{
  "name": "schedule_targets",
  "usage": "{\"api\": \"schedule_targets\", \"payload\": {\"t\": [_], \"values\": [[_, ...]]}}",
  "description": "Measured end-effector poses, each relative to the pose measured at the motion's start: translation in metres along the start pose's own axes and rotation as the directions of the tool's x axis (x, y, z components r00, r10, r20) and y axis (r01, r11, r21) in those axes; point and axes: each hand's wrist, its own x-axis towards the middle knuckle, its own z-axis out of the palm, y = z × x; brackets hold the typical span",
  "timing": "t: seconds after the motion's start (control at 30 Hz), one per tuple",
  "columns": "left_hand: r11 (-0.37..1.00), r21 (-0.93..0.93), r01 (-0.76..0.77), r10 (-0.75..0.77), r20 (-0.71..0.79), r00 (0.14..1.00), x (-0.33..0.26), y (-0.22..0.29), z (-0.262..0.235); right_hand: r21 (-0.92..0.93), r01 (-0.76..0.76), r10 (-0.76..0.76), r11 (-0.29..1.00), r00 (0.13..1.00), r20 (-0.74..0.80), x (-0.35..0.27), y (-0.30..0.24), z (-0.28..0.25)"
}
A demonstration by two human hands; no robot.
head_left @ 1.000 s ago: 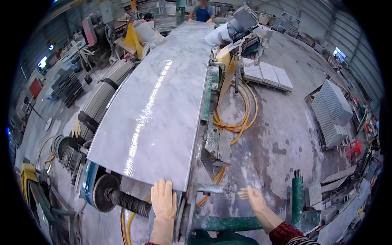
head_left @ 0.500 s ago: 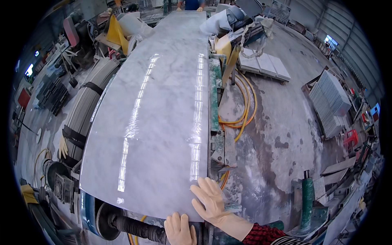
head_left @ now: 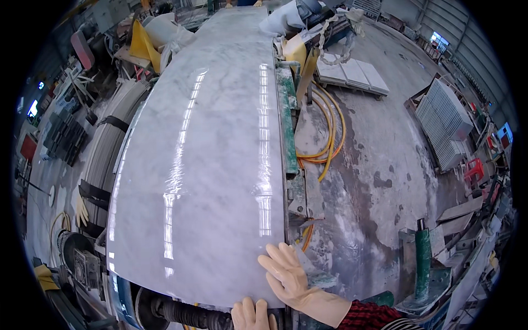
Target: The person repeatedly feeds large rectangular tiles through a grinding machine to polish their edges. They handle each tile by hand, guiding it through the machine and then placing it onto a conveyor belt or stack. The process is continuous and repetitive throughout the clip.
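A long, polished grey-white marble slab [head_left: 203,220] lies flat in front of me, stretching from my hands to the far end. My left hand [head_left: 253,315], in a cream rubber glove, has its fingers hooked over the slab's near edge; its palm is cut off by the frame's bottom. At the near right corner, my right hand [head_left: 289,278] rests on the slab's right edge, fingers stretched and apart. It wears a matching glove beneath a red-and-black checked sleeve [head_left: 371,315]. Another person's gloved hands [head_left: 257,3] show at the slab's far end.
A black ribbed roller shaft [head_left: 195,314] runs under the near edge. Green machine framing [head_left: 287,115] lines the slab's right side. Yellow hoses [head_left: 336,137] coil on the floor, with pale slabs on a pallet [head_left: 352,76] beyond. Stacked long strips [head_left: 107,140] stand left.
My view has shifted slightly, so the slab's near edge appears lower and its far end higher. Both hands keep nearly the same places on the slab; the far person's body has mostly left the picture.
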Motion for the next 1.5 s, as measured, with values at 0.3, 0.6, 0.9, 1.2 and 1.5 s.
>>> {"api": "schedule_targets", "payload": {"t": [0.3,0.6,0.9,1.2,1.5], "values": [[0.998,-0.033,-0.053,0.053,-0.008,0.999,0.0,0.001,-0.003,0.003,0.046,-0.046,0.999,0.998,-0.034,0.002,0.003,0.003],[0.998,0.042,-0.045,0.046,-0.01,0.999,-0.005,0.004,0.001,0.053,0.111,-0.105,0.992,0.988,-0.118,-0.001,0.009,0.007],[0.994,0.022,-0.106,0.105,0.028,0.994,0.009,0.014,-0.008,0.053,0.002,0.0,0.999,1.0,-0.031,-0.011,0.007,-0.002],[0.989,0.051,-0.141,0.138,0.058,0.989,0.001,0.01,-0.019,-0.058,-0.012,0.008,0.998,0.998,-0.066,-0.019,0.005,0.01],[0.85,0.284,-0.443,0.417,0.15,0.896,0.054,-0.119,-0.091,0.238,-0.29,0.363,0.927,0.852,-0.377,-0.093,-0.018,0.009]]}}
